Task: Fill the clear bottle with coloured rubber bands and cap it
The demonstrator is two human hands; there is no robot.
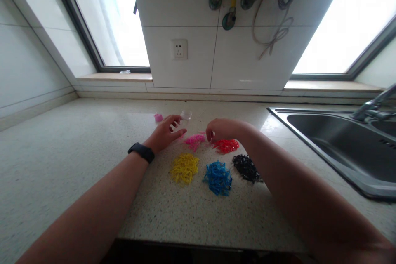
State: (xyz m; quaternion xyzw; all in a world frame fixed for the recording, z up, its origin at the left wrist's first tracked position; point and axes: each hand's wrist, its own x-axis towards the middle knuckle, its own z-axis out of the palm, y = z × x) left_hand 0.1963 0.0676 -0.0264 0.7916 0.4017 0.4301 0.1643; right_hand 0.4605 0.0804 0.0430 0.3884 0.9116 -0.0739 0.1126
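My left hand (164, 134) gapes; my right hand (223, 129) curls (gripping anything? can't tell) beside red strips (228, 146), well back from the tabletop's (173, 218) front edge: probably light, pliant; pinch mid-length.

2 bright windows (114, 16), white-tiled wall (185, 74)

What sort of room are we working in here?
Most likely a kitchen: a metal sink with a faucet is set into the speckled countertop.
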